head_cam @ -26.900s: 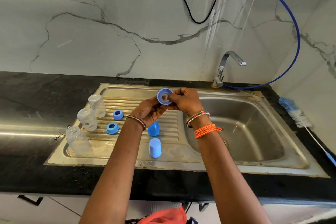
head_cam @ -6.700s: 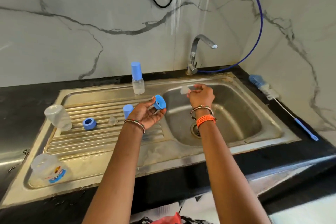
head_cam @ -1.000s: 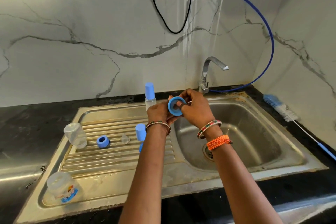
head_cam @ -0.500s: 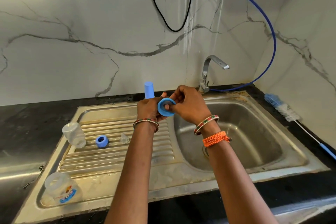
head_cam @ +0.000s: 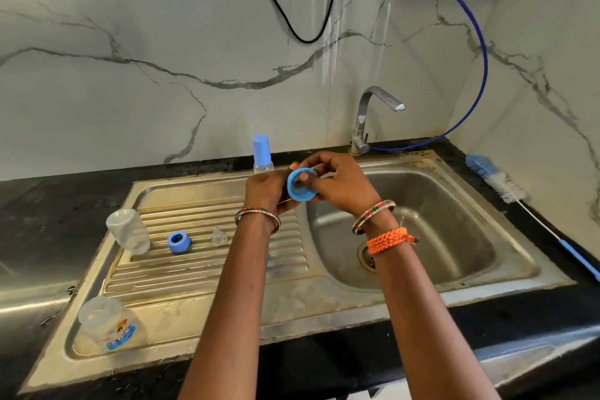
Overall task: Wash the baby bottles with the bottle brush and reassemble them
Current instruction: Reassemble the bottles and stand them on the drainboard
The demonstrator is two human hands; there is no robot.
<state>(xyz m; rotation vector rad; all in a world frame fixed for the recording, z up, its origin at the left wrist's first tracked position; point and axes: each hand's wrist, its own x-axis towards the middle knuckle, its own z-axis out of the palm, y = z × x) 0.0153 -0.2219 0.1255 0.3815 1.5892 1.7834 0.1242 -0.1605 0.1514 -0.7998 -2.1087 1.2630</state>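
Bottle ring [head_cam: 302, 185] is being gripped above the sink [head_cam: 422, 289] edge by the left hand [head_cam: 264, 188] and right hand [head_cam: 344, 185]; the teat is probably being seated, and could be pinched crooked.

Three bottles [head_cam: 128, 231] [head_cam: 108, 325] [head_cam: 262, 154], two blue collar rings [head_cam: 302, 186] [head_cam: 179, 242], one loose teat [head_cam: 219, 236], one bottle brush [head_cam: 500, 185], two hands [head_cam: 266, 188] [head_cam: 341, 185]

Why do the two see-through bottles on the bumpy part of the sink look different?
The far bottle is plain; the near bottle has a colourful cartoon sticker. The far bottle stands on the ridges beside a blue ring; the near bottle stands on the flat front corner of the draining board. The near bottle looks wider and squatter. Both are clear, open on top, with no cap.
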